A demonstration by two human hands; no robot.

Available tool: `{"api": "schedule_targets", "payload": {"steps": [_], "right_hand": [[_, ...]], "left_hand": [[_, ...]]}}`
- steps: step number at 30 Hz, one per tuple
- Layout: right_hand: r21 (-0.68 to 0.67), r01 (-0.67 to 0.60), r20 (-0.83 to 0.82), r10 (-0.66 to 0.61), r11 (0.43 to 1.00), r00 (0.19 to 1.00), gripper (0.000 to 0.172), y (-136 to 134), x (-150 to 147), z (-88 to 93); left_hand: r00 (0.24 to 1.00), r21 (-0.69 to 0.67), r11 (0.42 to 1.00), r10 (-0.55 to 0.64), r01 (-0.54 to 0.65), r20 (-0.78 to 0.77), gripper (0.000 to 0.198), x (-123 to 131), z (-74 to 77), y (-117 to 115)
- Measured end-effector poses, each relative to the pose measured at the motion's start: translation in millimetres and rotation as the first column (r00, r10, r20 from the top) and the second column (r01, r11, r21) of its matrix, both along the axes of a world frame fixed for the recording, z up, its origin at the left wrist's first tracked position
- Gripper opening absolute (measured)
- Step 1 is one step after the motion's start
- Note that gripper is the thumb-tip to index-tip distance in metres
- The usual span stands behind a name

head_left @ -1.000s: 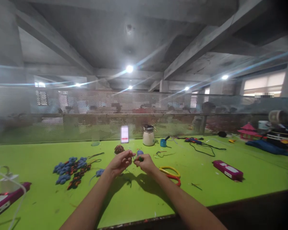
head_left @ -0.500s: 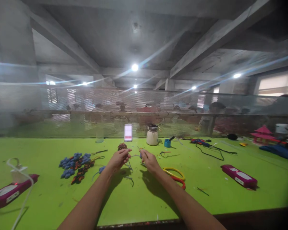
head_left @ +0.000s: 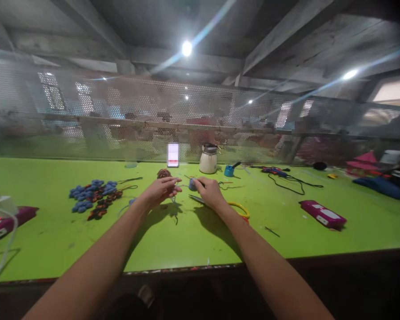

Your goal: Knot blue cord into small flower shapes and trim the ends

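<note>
Head view: left hand (head_left: 160,192) pinches cord (head_left: 175,215), right hand (head_left: 209,194) clamps blue knot (head_left: 192,184); scissors (head_left: 239,206) beside, jar (head_left: 208,162) beyond.

Lime-green table (head_left: 193,240), blue knotted pieces (head_left: 90,195), magenta case (head_left: 322,214), cream jar (head_left: 208,164), yellow ring (head_left: 242,207).

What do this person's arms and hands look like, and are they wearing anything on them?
Both arms are bare as far as the picture shows: no sleeve shows on the left arm or the right arm. The left hand and right hand wear no gloves, and no watch, bracelet or strap shows at either wrist. Whether there are rings is too small to tell.
</note>
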State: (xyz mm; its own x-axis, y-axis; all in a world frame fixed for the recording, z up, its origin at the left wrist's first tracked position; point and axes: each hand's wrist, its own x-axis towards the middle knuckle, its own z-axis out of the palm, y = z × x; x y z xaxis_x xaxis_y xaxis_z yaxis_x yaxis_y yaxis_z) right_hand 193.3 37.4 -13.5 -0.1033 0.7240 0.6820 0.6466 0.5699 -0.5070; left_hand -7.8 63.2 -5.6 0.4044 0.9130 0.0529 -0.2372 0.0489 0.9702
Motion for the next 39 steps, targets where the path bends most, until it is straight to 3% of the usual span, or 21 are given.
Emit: {"api": "schedule_targets", "payload": {"steps": [3,5,9,12,17,20,24,26,32,35,37,39], "right_hand": [[-0.047,-0.045,-0.167,0.037,0.998,0.985,0.03,2.9,-1.0,1.4],[-0.153,-0.161,-0.32,0.105,0.975,0.941,0.03,1.6,-4.2,2.6],[-0.367,-0.428,-0.574,0.162,0.826,0.803,0.04,-9.1,-15.2,6.0],[-0.389,-0.52,-0.68,0.144,0.76,0.719,0.041,-15.4,-19.9,8.0],[-0.328,-0.642,-0.789,0.173,0.693,0.59,0.034,-12.4,-11.2,10.1],[-0.316,-0.684,-0.816,0.179,0.658,0.549,0.034,-6.8,-3.5,11.0],[-0.268,-0.615,-0.818,0.161,0.742,0.552,0.035,-0.7,3.9,10.9],[-0.281,-0.588,-0.803,0.15,0.758,0.576,0.034,-0.3,4.5,10.2],[-0.394,-0.643,-0.724,0.209,0.656,0.657,0.034,-11.6,-12.1,8.3],[-0.362,-0.657,-0.729,0.239,0.661,0.642,0.033,-16.2,-19.7,8.4],[-0.346,-0.643,-0.725,0.24,0.684,0.645,0.032,-16.9,-21.4,8.2],[-0.349,-0.623,-0.709,0.237,0.7,0.664,0.031,-16.2,-21.4,7.4]], "left_hand": [[0.999,0.006,0.999,-0.051,0.051,-0.001,0.018,1.3,0.0,-2.1],[0.996,0.016,0.996,-0.092,0.092,0.002,0.016,2.5,-0.1,-3.7],[0.979,0.066,0.977,-0.202,0.202,-0.016,0.016,4.8,0.9,-7.8],[0.965,0.087,0.961,-0.259,0.262,-0.045,0.017,5.6,2.8,-9.5],[0.981,0.146,0.981,-0.101,0.125,-0.163,0.012,4.9,3.4,-7.4],[0.961,0.177,0.975,-0.083,0.133,-0.264,0.012,5.1,0.9,-7.5],[0.949,0.15,0.958,-0.204,0.244,-0.24,0.02,6.5,2.4,-14.0],[0.956,0.154,0.951,-0.242,0.267,-0.164,0.023,6.8,5.9,-17.2],[0.965,0.219,0.957,-0.223,0.19,0.139,0.021,4.2,13.6,-14.9],[0.962,0.182,0.977,-0.155,0.115,0.225,0.031,5.0,13.9,-14.2],[0.993,0.167,0.985,-0.071,0.055,0.094,0.042,8.7,12.8,-15.6],[0.982,0.254,0.967,0.064,-0.018,-0.175,0.049,14.5,10.3,-16.7]]}}
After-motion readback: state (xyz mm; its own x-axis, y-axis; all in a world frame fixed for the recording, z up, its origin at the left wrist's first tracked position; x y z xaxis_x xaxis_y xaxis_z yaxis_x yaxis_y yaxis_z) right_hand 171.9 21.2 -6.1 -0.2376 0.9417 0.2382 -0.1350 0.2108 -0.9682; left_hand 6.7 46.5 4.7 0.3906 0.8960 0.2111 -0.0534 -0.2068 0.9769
